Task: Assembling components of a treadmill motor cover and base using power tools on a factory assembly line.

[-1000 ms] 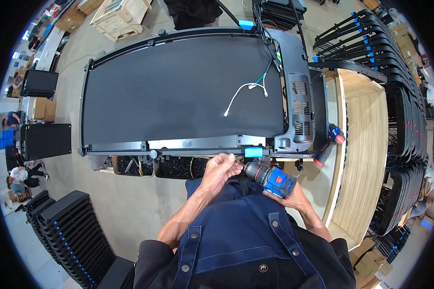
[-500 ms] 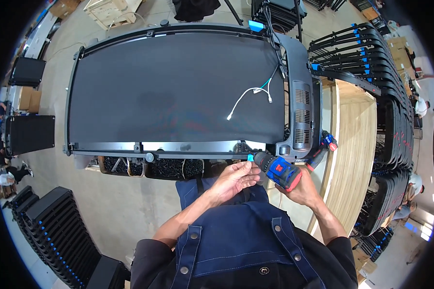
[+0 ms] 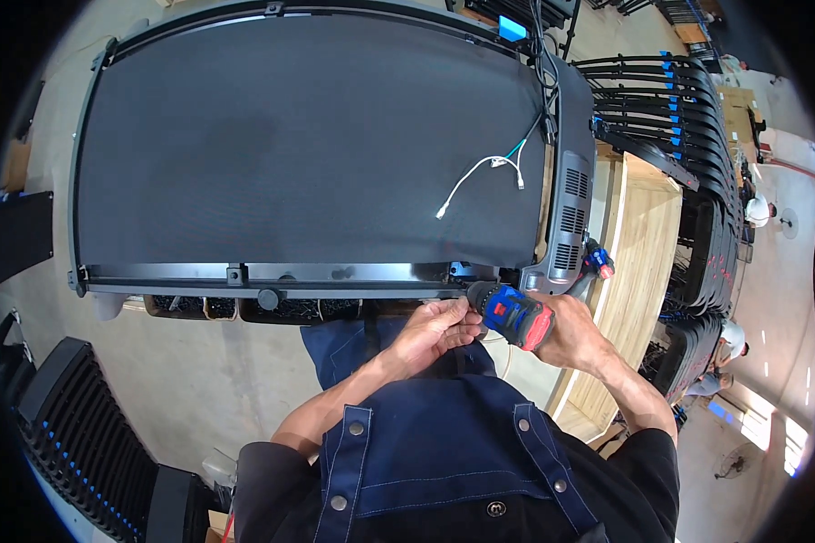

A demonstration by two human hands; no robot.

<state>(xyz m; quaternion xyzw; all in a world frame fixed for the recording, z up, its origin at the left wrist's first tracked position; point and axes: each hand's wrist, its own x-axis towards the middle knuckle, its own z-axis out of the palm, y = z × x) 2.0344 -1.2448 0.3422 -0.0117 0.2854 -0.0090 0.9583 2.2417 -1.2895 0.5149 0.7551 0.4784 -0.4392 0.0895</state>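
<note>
A blue and black cordless drill (image 3: 513,317) with a red battery end is in my right hand (image 3: 570,335), its chuck pointing left toward the rail. Beside the chuck, my left hand (image 3: 433,337) has its thumb and fingers drawn together at the rail's underside; whatever they pinch is too small or hidden to name. Both hands are at the near side rail (image 3: 362,291) of a treadmill deck with a wide black belt (image 3: 308,145). Close to the drill, a small blue piece (image 3: 462,269) shows inside the frame. White-ended cables (image 3: 466,181) lie across the belt.
A second drill (image 3: 598,260) hangs or rests by the wooden crate (image 3: 647,235) at right. Bins of small black parts (image 3: 258,309) sit below the rail. Black frames are stacked at right (image 3: 661,109) and lower left (image 3: 86,434). People (image 3: 759,211) are at the far right.
The view has shifted, so the treadmill deck appears larger and farther left. The drill and my right hand have moved slightly left, and the chuck is closer to my left fingertips.
</note>
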